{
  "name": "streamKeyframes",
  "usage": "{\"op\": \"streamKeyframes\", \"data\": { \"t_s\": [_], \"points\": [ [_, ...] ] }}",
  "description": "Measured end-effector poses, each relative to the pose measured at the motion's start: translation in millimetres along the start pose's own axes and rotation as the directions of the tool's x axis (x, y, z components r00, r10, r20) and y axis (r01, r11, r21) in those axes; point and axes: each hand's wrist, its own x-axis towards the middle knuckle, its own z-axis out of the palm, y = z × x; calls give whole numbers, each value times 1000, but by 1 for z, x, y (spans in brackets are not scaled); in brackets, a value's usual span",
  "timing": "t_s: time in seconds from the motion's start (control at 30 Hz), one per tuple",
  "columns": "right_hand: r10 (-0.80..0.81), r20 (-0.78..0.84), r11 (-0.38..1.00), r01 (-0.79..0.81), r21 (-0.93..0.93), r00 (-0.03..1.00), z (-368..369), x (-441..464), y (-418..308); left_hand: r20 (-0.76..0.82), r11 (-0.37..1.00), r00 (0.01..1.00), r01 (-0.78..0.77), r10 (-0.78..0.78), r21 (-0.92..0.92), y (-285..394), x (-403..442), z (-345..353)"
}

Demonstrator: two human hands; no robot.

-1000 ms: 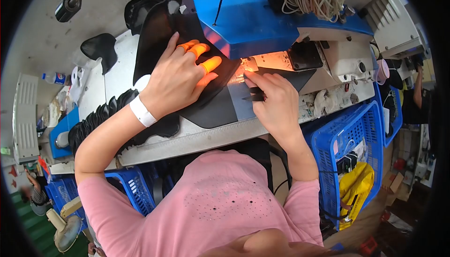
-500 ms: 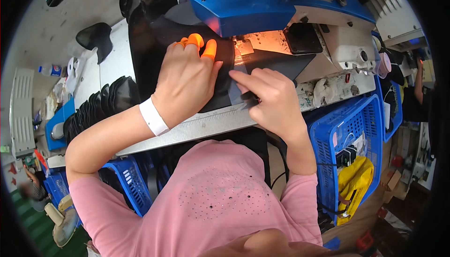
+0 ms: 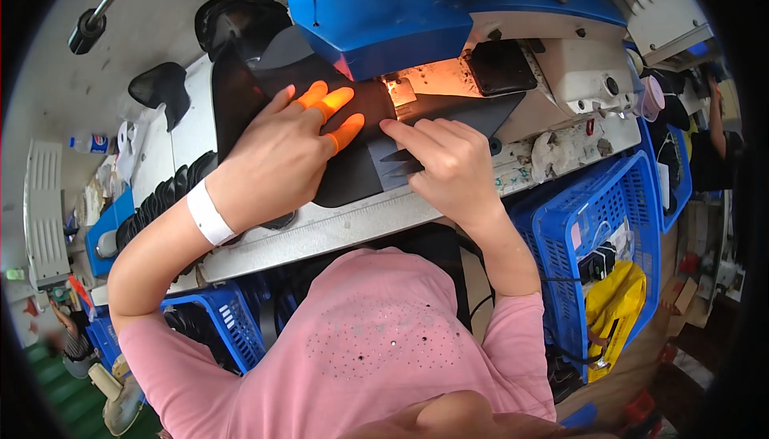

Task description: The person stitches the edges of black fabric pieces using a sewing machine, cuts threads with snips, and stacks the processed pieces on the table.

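My left hand [image 3: 280,155], with orange covers on some fingertips and a white band at the wrist, lies spread on a black sheet piece [image 3: 352,171]. My right hand [image 3: 448,163] is curled around small dark scissors [image 3: 398,163], whose blades point left from under the fingers. Its index finger is stretched onto the black material. Just beyond the fingertips, a lit metal plate [image 3: 403,92] sits below the blue head of a machine [image 3: 384,38]. A dark flap of material [image 3: 473,110] extends right of the plate.
Stacked black pieces [image 3: 164,203] lie at the left, with another curved black piece [image 3: 163,90] behind. A blue basket [image 3: 561,231] holding a yellow bag [image 3: 613,311] stands at the right. A plastic bottle [image 3: 90,144] is at far left. Another person [image 3: 72,339] is at lower left.
My left hand has shifted left and its fingers have spread on the black material. My right hand has its index finger on the material, and the scissor blades show more clearly than half a second ago.
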Motion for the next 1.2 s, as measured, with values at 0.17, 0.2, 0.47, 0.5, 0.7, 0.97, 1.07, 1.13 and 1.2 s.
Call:
{"op": "streamKeyframes", "data": {
  "t_s": [0.17, 0.2, 0.47, 0.5, 0.7, 0.97, 1.07, 1.13, 1.2],
  "points": [
    [2, -7, 1000, -2, -7, 1000, 2, 1, 0, 64, 979, 996, 41, -55, 201, -6, 1, -5],
    [4, -7, 1000, -4, -6, 1000, 1, 1, -1, 150, 954, 985, 36, -84, 297, -10, 3, -5],
    [40, 9, 999, -40, 14, 999, 0, -1, -2, -178, 930, 982, 128, -69, 345, -16, 6, 10],
    [30, 1, 1000, -30, 8, 1000, 1, -1, -1, -170, 926, 981, 145, -89, 350, -17, 7, 12],
    [18, -7, 999, -18, 32, 1000, 2, -2, 1, -235, 889, 930, 347, -284, 298, 8, 13, 22],
    [32, 13, 998, -33, 52, 999, 2, -3, 1, -454, 779, 743, 609, -493, 150, 57, 30, 42],
    [52, 28, 997, -53, 61, 998, 3, -3, 1, -472, 749, 706, 649, -528, 133, 66, 37, 45],
    [64, 49, 996, -67, 58, 997, 0, -2, 0, -461, 734, 698, 666, -549, 133, 68, 39, 45],
    [71, 48, 995, -74, 66, 996, 1, -2, 0, -458, 728, 689, 675, -562, 121, 68, 42, 45]
  ]
}}
